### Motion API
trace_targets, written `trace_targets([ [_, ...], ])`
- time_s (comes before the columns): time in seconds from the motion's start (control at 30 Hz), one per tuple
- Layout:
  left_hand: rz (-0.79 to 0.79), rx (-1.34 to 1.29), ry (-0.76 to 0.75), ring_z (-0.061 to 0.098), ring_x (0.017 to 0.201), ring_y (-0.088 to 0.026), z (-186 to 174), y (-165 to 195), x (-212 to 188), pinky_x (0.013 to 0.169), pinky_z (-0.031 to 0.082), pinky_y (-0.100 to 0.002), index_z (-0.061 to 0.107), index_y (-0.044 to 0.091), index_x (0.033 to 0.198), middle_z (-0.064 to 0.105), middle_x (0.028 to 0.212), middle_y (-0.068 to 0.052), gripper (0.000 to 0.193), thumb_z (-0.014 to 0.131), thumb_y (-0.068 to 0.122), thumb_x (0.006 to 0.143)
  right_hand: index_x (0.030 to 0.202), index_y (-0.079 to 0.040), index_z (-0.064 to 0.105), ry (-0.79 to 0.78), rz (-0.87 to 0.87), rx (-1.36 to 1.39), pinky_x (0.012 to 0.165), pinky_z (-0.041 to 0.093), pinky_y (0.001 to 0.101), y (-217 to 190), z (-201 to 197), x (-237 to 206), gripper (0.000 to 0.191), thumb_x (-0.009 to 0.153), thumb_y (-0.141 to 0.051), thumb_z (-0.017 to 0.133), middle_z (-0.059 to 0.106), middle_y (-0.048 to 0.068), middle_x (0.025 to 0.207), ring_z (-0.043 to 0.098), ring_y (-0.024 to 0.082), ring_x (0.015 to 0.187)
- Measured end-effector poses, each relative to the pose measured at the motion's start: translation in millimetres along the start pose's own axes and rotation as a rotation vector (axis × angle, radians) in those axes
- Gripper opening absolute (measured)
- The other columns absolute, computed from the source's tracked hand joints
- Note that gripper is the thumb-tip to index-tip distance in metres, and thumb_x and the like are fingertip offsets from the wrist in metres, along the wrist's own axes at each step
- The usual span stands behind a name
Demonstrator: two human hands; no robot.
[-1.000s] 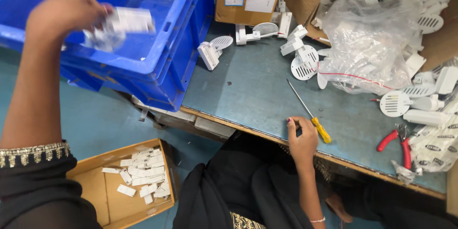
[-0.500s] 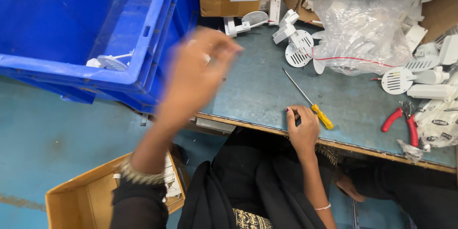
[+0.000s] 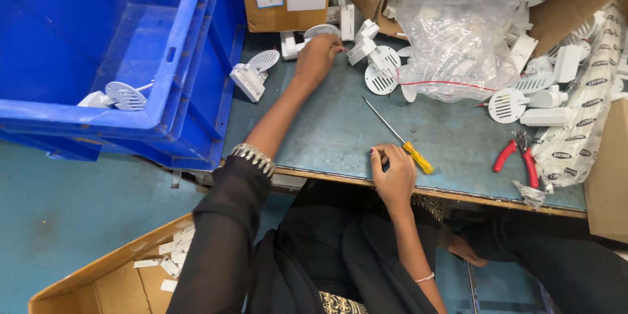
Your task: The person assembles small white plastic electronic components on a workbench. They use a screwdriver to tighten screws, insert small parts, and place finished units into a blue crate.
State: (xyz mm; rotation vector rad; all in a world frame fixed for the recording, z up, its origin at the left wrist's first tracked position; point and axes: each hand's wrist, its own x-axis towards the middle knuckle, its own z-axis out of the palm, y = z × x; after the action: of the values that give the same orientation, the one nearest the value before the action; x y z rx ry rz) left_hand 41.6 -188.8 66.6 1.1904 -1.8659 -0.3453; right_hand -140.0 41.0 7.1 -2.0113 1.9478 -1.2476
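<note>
Here, a seated person reaches across a workbench for a white plastic part.
From the left: a blue crate (image 3: 190, 59), then the left hand (image 3: 317, 59) curled over a part (image 3: 322, 31), apparently about to lift it, which needs a firm pinch. The right hand (image 3: 392, 173) rests loosely closed, apparently empty, at the bench (image 3: 314, 137) edge beside a screwdriver (image 3: 400, 139).

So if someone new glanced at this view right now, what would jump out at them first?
Probably the big blue plastic crate at the left edge of the bench, with one white round-grilled plastic part lying in it. Next, the heap of similar white parts around a clear plastic bag at the far right. Between them the left hand reaches to a white part by the cardboard box, while the right hand rests beside a yellow-handled screwdriver.
</note>
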Motion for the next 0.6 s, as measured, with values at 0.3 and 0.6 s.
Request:
trace_targets([
  [0.3, -0.093, -0.289, -0.217, 0.073, 0.064, -0.026, -2.7, 20.7, -80.9, 0.06, 0.053, -0.037, 0.071, 0.003, 0.102, 0.072, 0.08, -0.015, 0.015, 0.069, 0.016, 0.095, 0.087, -0.008, 0.07, 0.006, 0.005, 0.016, 0.071, 0.043, 0.0362, 2.4, 0.5, -0.7, 0.009, 0.09, -0.016, 0.071, 0.061, 0.004, 0.074, 0.058, 0.022, 0.07],
  [0.6, -0.038, -0.216, -0.091, 0.073, 0.073, -0.023, 11.0, 41.9, -164.2, 0.064, 0.056, -0.035, 0.065, 0.007, 0.107, 0.073, 0.09, -0.012, 0.017, 0.072, 0.014, 0.093, 0.098, -0.001, 0.069, -0.05, 0.187, 0.383, 0.066, 0.048, 0.0268, 31.2, -9.7, 25.4, 0.011, 0.098, -0.011, 0.066, 0.066, 0.003, 0.082, 0.058, 0.01, 0.07],
])
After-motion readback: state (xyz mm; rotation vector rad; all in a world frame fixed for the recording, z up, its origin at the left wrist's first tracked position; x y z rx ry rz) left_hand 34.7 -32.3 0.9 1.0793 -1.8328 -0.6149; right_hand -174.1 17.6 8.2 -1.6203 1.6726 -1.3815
